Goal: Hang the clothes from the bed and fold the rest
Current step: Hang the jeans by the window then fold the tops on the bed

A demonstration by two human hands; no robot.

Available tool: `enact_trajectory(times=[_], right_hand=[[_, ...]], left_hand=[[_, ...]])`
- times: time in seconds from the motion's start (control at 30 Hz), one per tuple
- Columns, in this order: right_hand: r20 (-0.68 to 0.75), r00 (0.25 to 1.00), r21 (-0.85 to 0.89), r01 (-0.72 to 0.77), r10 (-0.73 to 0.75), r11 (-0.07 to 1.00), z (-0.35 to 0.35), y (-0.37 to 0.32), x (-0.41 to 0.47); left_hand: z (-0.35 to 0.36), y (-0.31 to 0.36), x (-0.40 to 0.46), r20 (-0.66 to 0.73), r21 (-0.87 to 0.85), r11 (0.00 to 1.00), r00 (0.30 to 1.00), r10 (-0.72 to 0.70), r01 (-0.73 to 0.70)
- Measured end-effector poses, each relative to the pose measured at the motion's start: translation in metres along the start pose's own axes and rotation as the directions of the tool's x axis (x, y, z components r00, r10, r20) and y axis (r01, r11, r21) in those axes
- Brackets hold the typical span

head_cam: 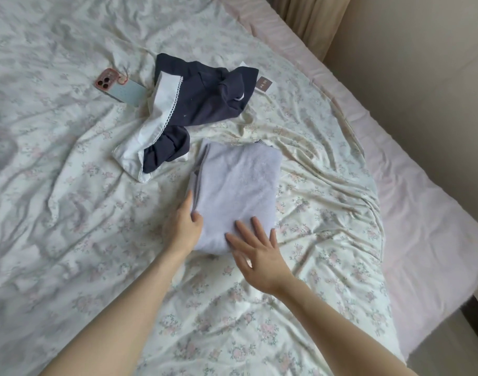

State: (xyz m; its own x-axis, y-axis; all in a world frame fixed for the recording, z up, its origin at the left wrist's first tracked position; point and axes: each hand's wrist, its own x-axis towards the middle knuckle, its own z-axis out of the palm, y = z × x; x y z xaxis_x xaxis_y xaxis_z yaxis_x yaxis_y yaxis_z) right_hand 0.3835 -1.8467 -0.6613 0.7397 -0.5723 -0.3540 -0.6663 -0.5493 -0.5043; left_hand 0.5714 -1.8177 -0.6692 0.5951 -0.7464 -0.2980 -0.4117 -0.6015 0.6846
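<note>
towel folded, dress next

lilac towel (236,194) sits mid-bed, folded. left hand (182,229) pinches its near-left edge w/ thumb; right hand (255,249) flat on near end, fingers straight, pressing. looks like final smoothing. next prob: let go, reach for navy dress (202,101) crumpled just behind, beside phone (118,86).

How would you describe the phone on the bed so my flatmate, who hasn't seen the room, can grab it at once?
Start from the floral bed sheet and find the crumpled navy garment with white lace-edged trim near its middle. The phone lies face down just left of it, one end tucked under the white trim. It is the only hard, flat thing there, with a pale blue back and a pink camera corner.
</note>
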Motion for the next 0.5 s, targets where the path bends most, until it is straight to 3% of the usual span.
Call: enact_trajectory(times=[0.07,0.13,0.2,0.23,0.33,0.43,0.47,0.5], right_hand=[[0.082,0.996,0.025,0.04,-0.042,0.999,0.0,0.001,0.004],[-0.099,0.995,0.234,0.026,-0.003,0.972,-0.003,0.004,0.009],[-0.348,0.905,0.408,-0.089,0.245,0.909,-0.006,0.011,0.014],[-0.366,0.847,0.48,-0.184,0.386,0.858,-0.009,0.015,0.018],[-0.08,0.784,0.659,-0.422,0.616,0.623,-0.015,0.027,0.04],[0.102,0.729,0.835,-0.433,0.677,0.34,-0.027,0.034,0.065],[0.099,0.721,0.854,-0.415,0.686,0.313,-0.031,0.033,0.07],[0.051,0.725,0.842,-0.401,0.687,0.361,-0.034,0.031,0.073]], left_hand=[[0.006,-0.011,-0.003,-0.006,0.206,0.974,0.995,-0.097,0.096],[0.012,-0.01,0.0,-0.01,0.234,0.955,0.983,-0.184,0.181],[0.016,-0.008,0.01,0.032,0.108,0.965,0.97,-0.242,0.237],[0.016,-0.008,0.015,0.049,0.018,0.966,0.965,-0.259,0.258],[0.013,-0.009,0.029,0.082,-0.138,0.951,0.96,-0.268,0.277],[0.009,-0.003,0.043,0.115,-0.174,0.944,0.958,-0.262,0.279],[0.009,0.003,0.046,0.103,-0.157,0.954,0.965,-0.243,0.257],[0.009,0.01,0.047,0.072,-0.099,0.972,0.976,-0.206,0.213]])
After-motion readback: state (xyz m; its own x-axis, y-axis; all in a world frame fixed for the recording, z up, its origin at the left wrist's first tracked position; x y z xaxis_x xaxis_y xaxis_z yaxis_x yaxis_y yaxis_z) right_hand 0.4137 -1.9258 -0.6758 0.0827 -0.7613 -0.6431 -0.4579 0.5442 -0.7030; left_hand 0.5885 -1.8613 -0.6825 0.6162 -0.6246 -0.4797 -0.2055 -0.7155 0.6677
